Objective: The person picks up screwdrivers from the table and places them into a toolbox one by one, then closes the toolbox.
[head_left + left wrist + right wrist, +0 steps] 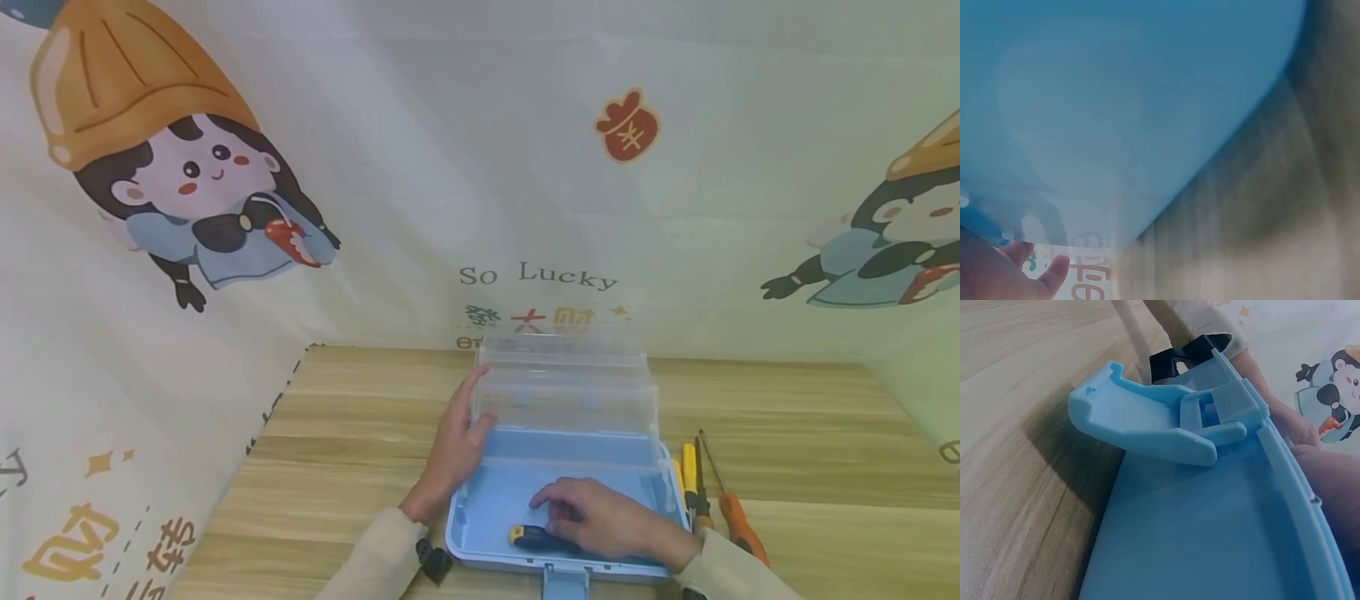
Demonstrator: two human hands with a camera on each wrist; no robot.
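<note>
The counter point(360, 417) is light brown with wood stripes. An open blue box point(498, 496) sits on it. Just to the right of the box lie a yellow tool point(689, 467) and a screwdriver point(738, 518) with an orange handle.

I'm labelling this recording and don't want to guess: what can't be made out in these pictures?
- Head view: the right end of the dark tool, covered by the right hand; its lettering is too small to read.
- Head view: whether that hand grips anything; its own fingers hide the contact.
- Left wrist view: most of the left hand, cut off at the lower-left corner.
- Right wrist view: the inside of the blue box, hidden behind its outer wall.
</note>
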